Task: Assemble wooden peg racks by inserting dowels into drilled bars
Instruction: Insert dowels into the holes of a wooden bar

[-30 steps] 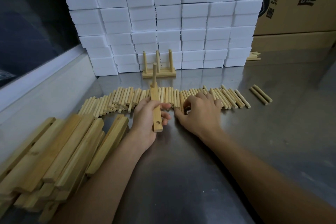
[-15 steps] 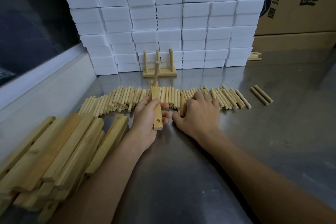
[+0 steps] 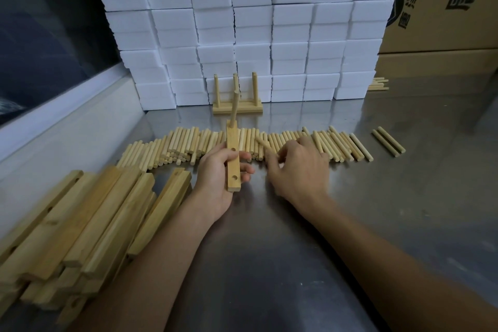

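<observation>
Left of the drilled bar (image 3: 233, 159) lies a heap of pale, square-edged wooden bars (image 3: 80, 224). The left hand (image 3: 219, 175) grips the drilled bar, fingers curled round it; one round dowel (image 3: 234, 109) stands in its far hole, two holes open. Right of the bar, the right hand (image 3: 299, 167) pinches a loose dowel (image 3: 262, 143) from the row of dowels (image 3: 188, 143). The brushed steel table (image 3: 269, 250) reflects white foam blocks (image 3: 242, 21) behind the bar.
</observation>
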A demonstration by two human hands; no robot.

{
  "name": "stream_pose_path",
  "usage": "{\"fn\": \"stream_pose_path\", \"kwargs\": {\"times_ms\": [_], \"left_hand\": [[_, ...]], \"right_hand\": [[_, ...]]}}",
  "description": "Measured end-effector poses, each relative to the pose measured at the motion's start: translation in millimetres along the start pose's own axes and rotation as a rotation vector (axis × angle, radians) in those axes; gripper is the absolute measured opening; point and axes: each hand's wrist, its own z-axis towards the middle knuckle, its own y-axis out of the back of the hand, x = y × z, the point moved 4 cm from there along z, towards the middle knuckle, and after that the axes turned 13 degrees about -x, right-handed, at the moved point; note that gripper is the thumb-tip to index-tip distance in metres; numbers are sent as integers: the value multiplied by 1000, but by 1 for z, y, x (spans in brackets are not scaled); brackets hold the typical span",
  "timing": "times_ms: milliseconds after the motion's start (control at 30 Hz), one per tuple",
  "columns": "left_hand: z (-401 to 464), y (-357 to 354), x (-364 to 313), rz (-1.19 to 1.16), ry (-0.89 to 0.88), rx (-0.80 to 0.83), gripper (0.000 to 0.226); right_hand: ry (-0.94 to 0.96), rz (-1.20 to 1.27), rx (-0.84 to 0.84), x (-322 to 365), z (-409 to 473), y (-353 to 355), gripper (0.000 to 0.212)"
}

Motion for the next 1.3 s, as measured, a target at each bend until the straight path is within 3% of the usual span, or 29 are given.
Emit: {"fn": "stream_pose_path", "kwargs": {"times_ms": [167, 367, 833, 1167, 1300], "left_hand": [[1, 0, 0, 11, -8, -30, 23], [0, 0, -2, -61, 29, -86, 5], [1, 2, -5, -147, 22, -119, 6], [-1, 1, -2, 7, -42, -61, 13], [-3, -4, 0, 56, -50, 8, 17]], "right_hand": [[-205, 528, -44, -9, 7, 10, 24], [-303, 838, 76, -11, 10, 13, 23], [-238, 986, 203, 0, 5, 16, 22], [-290, 1099, 157, -5, 9, 20, 17], [-355, 1176, 244, -2, 6, 12, 11]]}}
